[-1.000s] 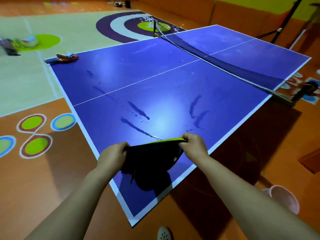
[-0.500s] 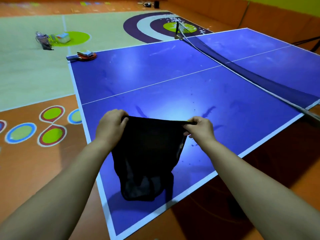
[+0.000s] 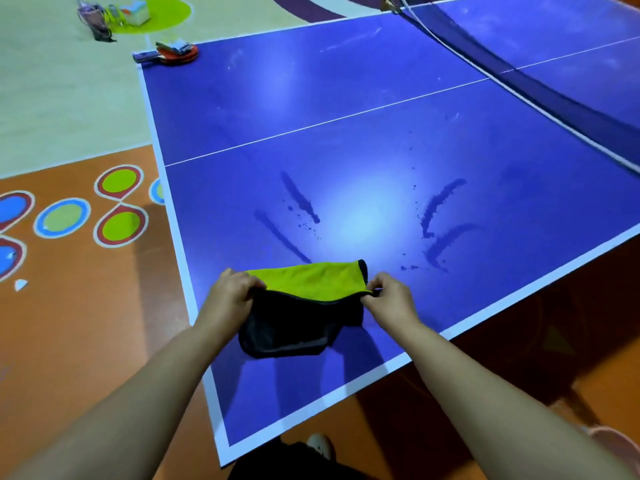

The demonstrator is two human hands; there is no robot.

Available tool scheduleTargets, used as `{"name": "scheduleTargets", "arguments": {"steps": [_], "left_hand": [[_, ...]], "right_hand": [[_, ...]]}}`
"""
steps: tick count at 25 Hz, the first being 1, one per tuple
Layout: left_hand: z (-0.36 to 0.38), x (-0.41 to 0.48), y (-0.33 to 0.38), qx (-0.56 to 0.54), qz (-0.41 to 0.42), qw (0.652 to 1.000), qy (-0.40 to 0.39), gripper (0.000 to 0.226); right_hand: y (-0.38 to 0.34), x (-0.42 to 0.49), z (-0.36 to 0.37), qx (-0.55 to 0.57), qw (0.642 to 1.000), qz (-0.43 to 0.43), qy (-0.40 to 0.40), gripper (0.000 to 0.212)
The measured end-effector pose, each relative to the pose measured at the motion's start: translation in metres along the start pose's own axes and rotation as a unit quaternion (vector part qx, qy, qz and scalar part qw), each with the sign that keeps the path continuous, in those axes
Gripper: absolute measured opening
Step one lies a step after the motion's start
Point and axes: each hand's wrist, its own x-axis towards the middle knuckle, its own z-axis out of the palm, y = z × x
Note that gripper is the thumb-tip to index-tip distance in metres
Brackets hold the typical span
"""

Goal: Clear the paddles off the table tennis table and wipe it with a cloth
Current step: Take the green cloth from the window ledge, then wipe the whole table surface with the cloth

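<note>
Half a second earlier the cloth (image 3: 304, 306) hung open as a black sheet between the hands; now its upper edge is turned over so a yellow-green face shows, and the lower black part bunches on the counter (image 3: 346, 140) near its close corner. Left hand (image 3: 230, 299) and right hand (image 3: 389, 301) are each closed in a pinch on one top corner of the cloth, fingers curled over the hem, with the fabric stretched between them.

Handling, judged from its look: the cloth is soft, thin and light — it sags and folds under its own weight, with no stiffness to push against. Held only by the corners it would probably drag and crumple; for wiping, a folded pad under a flat palm seems the better hold. It is not fragile, and it is unlikely to slip from the fingers.

Beyond the cloth, dark wet streaks and droplets (image 3: 301, 202) mark the blue surface, a second group (image 3: 440, 216) lying to the right; both are near the cloth but untouched by it. A red paddle (image 3: 173, 53) rests at the far left corner of the counter, well apart — clearing appears unfinished. The net (image 3: 540, 88) crosses the upper right.
</note>
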Motion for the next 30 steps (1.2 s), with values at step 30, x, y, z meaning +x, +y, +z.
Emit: {"name": "scheduleTargets", "arguments": {"steps": [30], "left_hand": [[-0.003, 0.008, -0.048, -0.37, -0.274, 0.887, -0.024, 0.006]], "right_hand": [[-0.004, 0.011, 0.025, 0.259, 0.965, 0.048, 0.021, 0.026]]}}
